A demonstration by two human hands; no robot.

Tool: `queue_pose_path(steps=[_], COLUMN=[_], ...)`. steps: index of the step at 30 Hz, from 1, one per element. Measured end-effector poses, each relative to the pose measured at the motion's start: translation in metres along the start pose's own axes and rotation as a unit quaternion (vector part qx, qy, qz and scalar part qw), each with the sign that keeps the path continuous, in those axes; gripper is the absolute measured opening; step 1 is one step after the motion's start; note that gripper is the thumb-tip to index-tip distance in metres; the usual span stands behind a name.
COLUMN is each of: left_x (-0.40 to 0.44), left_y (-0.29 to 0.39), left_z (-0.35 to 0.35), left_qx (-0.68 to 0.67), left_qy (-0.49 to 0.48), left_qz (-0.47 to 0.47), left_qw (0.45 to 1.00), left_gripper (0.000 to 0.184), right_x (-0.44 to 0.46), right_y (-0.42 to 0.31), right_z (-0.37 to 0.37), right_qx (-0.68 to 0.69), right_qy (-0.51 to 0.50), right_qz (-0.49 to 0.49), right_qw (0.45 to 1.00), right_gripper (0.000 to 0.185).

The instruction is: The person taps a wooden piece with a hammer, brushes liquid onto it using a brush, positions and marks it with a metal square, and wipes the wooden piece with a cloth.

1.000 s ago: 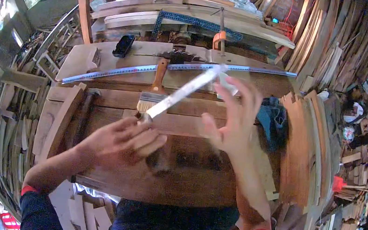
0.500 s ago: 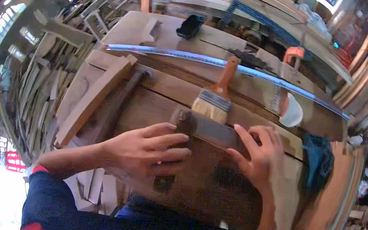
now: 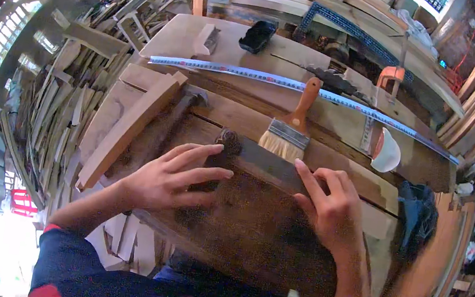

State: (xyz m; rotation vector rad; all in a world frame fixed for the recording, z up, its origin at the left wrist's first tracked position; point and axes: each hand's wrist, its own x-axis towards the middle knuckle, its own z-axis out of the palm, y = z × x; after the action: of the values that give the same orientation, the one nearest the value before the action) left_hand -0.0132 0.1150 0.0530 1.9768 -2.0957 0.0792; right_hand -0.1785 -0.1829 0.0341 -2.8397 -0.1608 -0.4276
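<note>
A flat grey metal blade (image 3: 268,164) with a dark, knobby end piece (image 3: 229,140) lies over the brown workbench board (image 3: 240,216). My right hand (image 3: 332,207) pinches the blade's right end between thumb and forefinger. Beside the dark end piece is my left hand (image 3: 169,178), fingers spread; its forefinger tip is at the piece, though contact is hard to judge. The exact kind of tool is unclear. Just beyond the blade, a wide paintbrush (image 3: 292,129) rests with its bristles toward me.
A measuring tape (image 3: 248,74) stretches across the bench. To the left lie a hammer (image 3: 186,102) and a curved wooden piece (image 3: 130,130). A white cup-like piece (image 3: 387,151), a dark blue cloth (image 3: 417,210), a black tray (image 3: 257,36) and an orange clamp (image 3: 391,75) are also around.
The view has shifted slightly. My left hand has lifted and its fingers have opened away from the dark end piece. My right hand stays at the blade's right end.
</note>
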Motion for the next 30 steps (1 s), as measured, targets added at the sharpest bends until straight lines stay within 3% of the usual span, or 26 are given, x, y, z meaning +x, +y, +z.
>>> queue_pose_path(steps=[2, 8, 12, 21, 24, 27, 30], left_x=[-0.002, -0.009, 0.002, -0.008, 0.000, 0.008, 0.019], left_y=[-0.001, -0.003, 0.000, -0.008, -0.003, -0.002, -0.003], left_z=[-0.002, -0.001, 0.005, 0.004, 0.013, 0.021, 0.018], left_qx=[0.022, -0.137, -0.125, -0.130, -0.159, -0.183, -0.194], left_qy=[-0.007, -0.028, 0.000, -0.029, -0.028, -0.031, -0.043], left_qz=[-0.007, -0.046, -0.005, -0.031, -0.015, 0.000, 0.005], left_qw=[1.000, 0.989, 0.992, 0.991, 0.987, 0.983, 0.980], left_gripper=[0.031, 0.035, 0.032, 0.042, 0.045, 0.044, 0.041], right_x=[0.001, 0.003, 0.002, 0.001, 0.002, -0.005, -0.009], right_y=[-0.001, -0.001, 0.003, 0.008, 0.007, 0.008, 0.007], right_z=[0.001, 0.001, 0.001, 0.006, 0.003, 0.003, 0.006], right_qx=[-0.010, -0.034, -0.119, -0.072, -0.065, -0.123, -0.118], right_qy=[-0.005, -0.026, -0.051, -0.031, 0.002, -0.020, -0.032], right_qz=[-0.005, -0.001, -0.030, -0.018, -0.018, -0.035, -0.015], right_qw=[1.000, 0.999, 0.991, 0.997, 0.998, 0.992, 0.992], right_gripper=[0.059, 0.071, 0.077, 0.075, 0.059, 0.073, 0.073])
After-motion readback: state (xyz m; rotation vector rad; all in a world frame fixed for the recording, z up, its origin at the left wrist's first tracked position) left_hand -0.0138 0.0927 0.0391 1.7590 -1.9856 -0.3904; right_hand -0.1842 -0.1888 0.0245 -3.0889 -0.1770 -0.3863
